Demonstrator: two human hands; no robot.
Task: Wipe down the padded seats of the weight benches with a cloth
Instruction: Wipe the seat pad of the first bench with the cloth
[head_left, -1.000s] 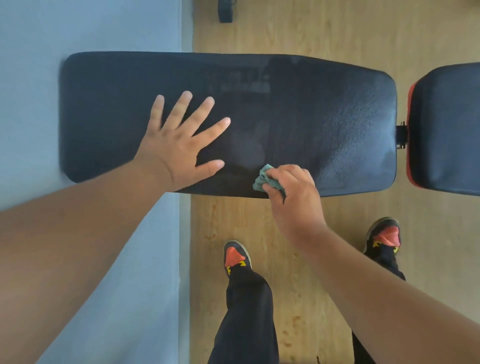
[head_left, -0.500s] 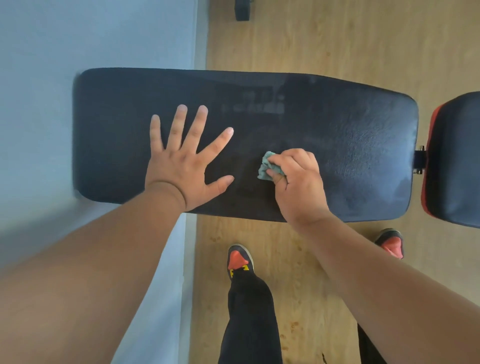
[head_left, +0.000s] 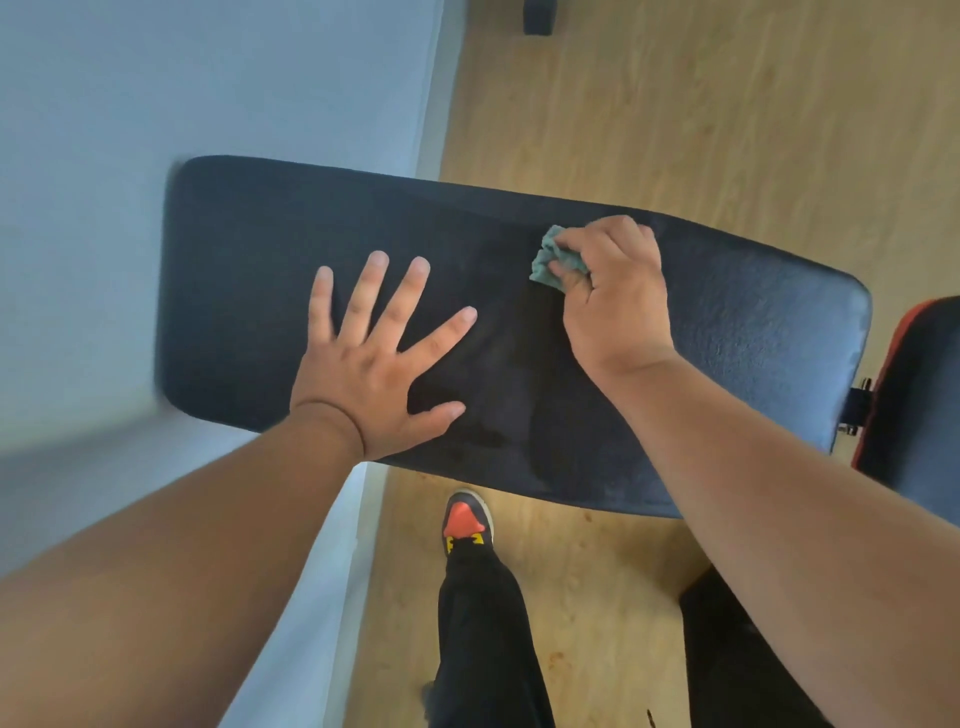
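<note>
A long black padded bench pad (head_left: 249, 270) lies across the view, tilted a little down to the right. My left hand (head_left: 376, 364) rests flat on its near-left part, fingers spread, holding nothing. My right hand (head_left: 610, 293) presses a bunched teal cloth (head_left: 553, 260) onto the pad near its far edge, right of the middle. Only the left end of the cloth shows beyond my fingers. A damp streak runs from the cloth toward the pad's near edge.
A second black pad with red trim (head_left: 917, 400) joins at the right through a metal hinge (head_left: 854, 405). A pale blue wall (head_left: 156, 93) stands on the left. Wooden floor (head_left: 701, 104) lies beyond. My shoe (head_left: 466, 519) and dark trouser legs stand below the bench.
My right hand has slid the cloth from the pad's near edge across to near the far edge. My left hand stays flat on the pad. The view has shifted, moving the bench lower.
</note>
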